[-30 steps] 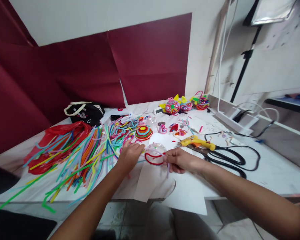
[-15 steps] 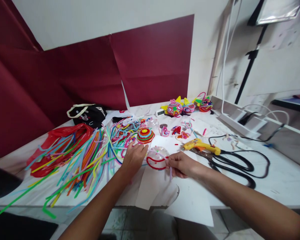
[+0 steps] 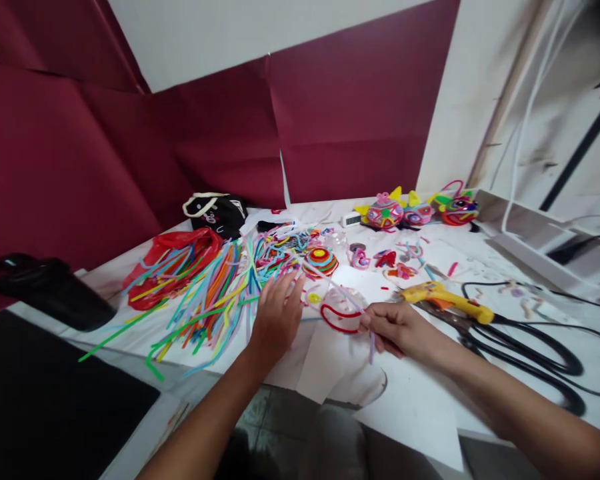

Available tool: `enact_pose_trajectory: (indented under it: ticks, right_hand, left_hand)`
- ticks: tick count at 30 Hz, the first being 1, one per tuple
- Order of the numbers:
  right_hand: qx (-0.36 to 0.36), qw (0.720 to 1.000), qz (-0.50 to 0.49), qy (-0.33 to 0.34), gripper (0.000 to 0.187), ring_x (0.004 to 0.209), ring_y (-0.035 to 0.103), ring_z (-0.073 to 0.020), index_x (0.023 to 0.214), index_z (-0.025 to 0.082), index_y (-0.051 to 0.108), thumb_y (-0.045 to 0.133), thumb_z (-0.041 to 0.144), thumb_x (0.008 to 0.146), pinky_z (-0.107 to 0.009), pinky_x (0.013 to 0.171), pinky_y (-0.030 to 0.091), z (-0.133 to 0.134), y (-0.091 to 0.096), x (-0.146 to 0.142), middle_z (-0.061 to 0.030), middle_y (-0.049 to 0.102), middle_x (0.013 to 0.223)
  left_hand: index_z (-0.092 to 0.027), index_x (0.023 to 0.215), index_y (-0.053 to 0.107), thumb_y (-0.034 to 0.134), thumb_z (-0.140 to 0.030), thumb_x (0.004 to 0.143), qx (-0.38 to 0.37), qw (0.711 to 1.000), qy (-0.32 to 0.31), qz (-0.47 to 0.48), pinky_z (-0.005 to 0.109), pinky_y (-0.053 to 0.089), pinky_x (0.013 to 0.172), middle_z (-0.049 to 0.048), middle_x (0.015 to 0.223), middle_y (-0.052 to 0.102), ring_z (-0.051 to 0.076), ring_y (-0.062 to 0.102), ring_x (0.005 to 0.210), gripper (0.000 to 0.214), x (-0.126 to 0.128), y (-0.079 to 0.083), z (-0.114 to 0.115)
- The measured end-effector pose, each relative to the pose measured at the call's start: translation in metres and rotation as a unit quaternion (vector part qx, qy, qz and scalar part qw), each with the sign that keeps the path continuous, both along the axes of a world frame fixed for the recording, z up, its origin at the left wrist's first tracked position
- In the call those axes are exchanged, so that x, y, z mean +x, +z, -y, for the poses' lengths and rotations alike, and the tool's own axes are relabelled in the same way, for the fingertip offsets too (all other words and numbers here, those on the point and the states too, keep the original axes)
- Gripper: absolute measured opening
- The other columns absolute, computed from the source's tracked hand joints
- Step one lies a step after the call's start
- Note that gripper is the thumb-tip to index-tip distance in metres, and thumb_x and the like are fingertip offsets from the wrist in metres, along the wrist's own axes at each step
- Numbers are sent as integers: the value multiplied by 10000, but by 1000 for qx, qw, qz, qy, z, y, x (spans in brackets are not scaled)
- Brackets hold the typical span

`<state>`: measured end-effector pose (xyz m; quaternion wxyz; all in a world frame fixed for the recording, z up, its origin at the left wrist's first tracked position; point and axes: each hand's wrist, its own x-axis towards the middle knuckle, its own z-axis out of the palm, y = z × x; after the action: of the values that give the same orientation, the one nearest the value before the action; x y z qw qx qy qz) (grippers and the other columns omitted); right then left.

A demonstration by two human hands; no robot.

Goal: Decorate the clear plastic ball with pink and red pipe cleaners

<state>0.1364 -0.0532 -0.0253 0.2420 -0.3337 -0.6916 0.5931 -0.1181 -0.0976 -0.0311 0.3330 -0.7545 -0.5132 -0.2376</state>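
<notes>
My right hand (image 3: 395,328) pinches a lilac pipe cleaner (image 3: 343,291) between thumb and fingers; one end slants up to the left and a short end hangs below. Just beside it lies a clear plastic dome (image 3: 347,298) with a red pipe cleaner (image 3: 336,328) curved along its near edge. My left hand (image 3: 279,317) is open, fingers stretched out over the table beside the loose pipe cleaners (image 3: 220,293), and I see nothing in it. Beyond the left fingertips sits a dome wound in striped pipe cleaner (image 3: 321,259). White paper (image 3: 415,400) lies under my right hand.
A yellow glue gun (image 3: 443,300) and large black-handled scissors (image 3: 525,360) lie on the right. Finished pipe-cleaner figures (image 3: 386,212) stand at the back near a small digital clock (image 3: 351,219). A red plastic bag (image 3: 180,250), a black pouch (image 3: 215,213) and a black bottle (image 3: 60,293) are on the left.
The camera view has turned to the left, so the table appears shifted right. My left hand has opened with its fingers spread; my right hand still pinches the lilac pipe cleaner.
</notes>
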Motion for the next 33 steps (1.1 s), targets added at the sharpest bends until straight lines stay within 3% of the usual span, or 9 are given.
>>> enact_pose_trajectory:
  ticks: [4,9,13,16,19,21,25,29,33]
  right_hand:
    - [32,999,-1,13,340,331,364,-48,654,177,532,556,459,844,-190,357,241,3,12,-12,48,557,492]
    - [40,998,4,41,319,328,383,-45,617,173,533,540,355,879,-176,351,253,-4,24,-52,49,564,472]
    - [1,1000,16,18,280,311,377,-35,644,150,546,511,252,902,-165,331,250,-16,30,-96,41,564,473]
    - [-10,1000,20,7,145,381,511,-51,835,134,556,488,233,916,-156,340,296,-19,31,-118,-17,674,671]
    - [-6,1000,25,14,231,440,593,-83,1105,123,517,516,237,904,-164,346,325,-13,26,-123,-63,714,826]
    - [14,999,28,29,295,465,614,-91,1163,127,515,544,231,888,-166,375,354,-6,20,-117,-64,721,842]
    - [110,989,70,69,263,503,633,-99,1117,134,590,546,207,868,-185,489,434,10,8,-100,-43,728,789]
    - [200,969,127,74,234,543,646,-120,1048,138,658,532,207,864,-221,563,447,23,7,-89,-47,733,787]
    - [294,936,178,75,229,733,683,-188,1007,159,698,528,207,862,-263,648,441,34,5,-89,-73,742,833]
  left_hand:
    - [-147,1208,544,559,-177,876,36,997,46,56,429,439,951,149,1125,644,263,584,1072,334,-30,-10,38]
    - [-155,998,638,526,-193,892,45,978,186,85,394,470,815,86,889,690,243,625,843,158,-81,-19,75]
    - [-121,1001,660,503,-269,898,85,949,281,112,402,481,853,131,969,646,267,606,929,239,-112,-11,88]
    - [-59,1139,624,528,-397,874,84,928,343,118,480,450,937,214,1138,568,341,544,1091,440,-126,-8,89]
    - [-33,1265,543,512,-460,878,-3,938,324,126,472,471,926,241,1195,535,345,538,1111,578,-131,-17,84]
    - [-73,1297,530,502,-455,889,-48,945,301,118,453,482,922,224,1219,525,328,545,1111,560,-127,-27,80]
    - [-127,1268,578,511,-398,895,-43,953,292,68,469,460,960,215,1257,498,343,500,1176,466,-112,-37,73]
    - [-143,1237,613,514,-280,895,-68,957,282,25,474,428,1010,197,1253,532,337,492,1199,382,-97,-33,65]
    - [-152,1287,594,486,-166,891,-115,949,292,-31,504,427,1008,190,1287,561,371,500,1213,410,-91,-29,60]
